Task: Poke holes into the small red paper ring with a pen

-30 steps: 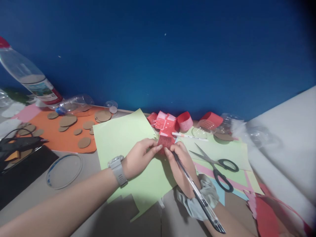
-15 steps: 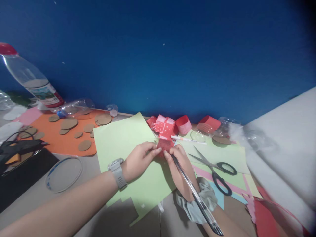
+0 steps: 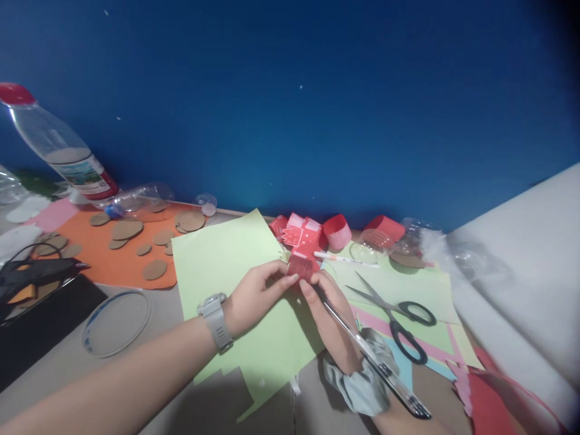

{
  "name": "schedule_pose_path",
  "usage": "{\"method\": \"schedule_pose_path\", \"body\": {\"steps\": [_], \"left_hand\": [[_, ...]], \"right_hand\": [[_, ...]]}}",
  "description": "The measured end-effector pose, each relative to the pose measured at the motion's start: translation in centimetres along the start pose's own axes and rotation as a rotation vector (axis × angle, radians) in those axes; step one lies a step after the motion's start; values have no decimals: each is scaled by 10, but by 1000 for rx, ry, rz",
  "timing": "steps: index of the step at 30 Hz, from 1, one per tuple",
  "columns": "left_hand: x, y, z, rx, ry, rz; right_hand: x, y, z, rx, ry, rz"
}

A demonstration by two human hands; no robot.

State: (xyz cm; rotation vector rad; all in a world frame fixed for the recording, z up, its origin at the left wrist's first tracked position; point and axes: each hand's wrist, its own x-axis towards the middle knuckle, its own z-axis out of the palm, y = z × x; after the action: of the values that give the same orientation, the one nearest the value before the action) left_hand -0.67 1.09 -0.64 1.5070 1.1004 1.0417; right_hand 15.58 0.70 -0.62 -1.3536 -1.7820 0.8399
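Observation:
Both hands meet over a light green paper sheet (image 3: 226, 266). My left hand (image 3: 260, 293), below a grey wristwatch (image 3: 215, 320), is closed with thumb and fingers on a small dark red piece (image 3: 299, 267), apparently paper. My right hand (image 3: 333, 314) pinches the same piece from the right. It also holds a clear-barrelled pen (image 3: 362, 344) that slants back over a grey-green scrunchie (image 3: 362, 386) on the wrist; the tip is hidden. Just beyond the fingers lie a red and pink paper cutout (image 3: 303, 234) and a white marker (image 3: 344, 258).
Black-handled scissors (image 3: 399, 317) lie open on coloured papers at right. Red paper rings (image 3: 338, 231) stand along the blue wall (image 3: 290, 109). To the left are cardboard discs on orange paper (image 3: 102, 266), a bottle (image 3: 67, 157), a glue gun (image 3: 40, 272) and a plastic ring (image 3: 118, 323).
The pen's rear end has swung right and slightly up. The red piece has tilted a little between my fingers. Both hands stay in nearly the same place.

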Motion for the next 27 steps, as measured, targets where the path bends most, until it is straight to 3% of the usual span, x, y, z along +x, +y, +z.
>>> {"method": "schedule_pose_path", "body": {"steps": [27], "left_hand": [[-1, -1, -1, 202, -23, 74]], "right_hand": [[-2, -5, -3, -60, 12, -140]]}}
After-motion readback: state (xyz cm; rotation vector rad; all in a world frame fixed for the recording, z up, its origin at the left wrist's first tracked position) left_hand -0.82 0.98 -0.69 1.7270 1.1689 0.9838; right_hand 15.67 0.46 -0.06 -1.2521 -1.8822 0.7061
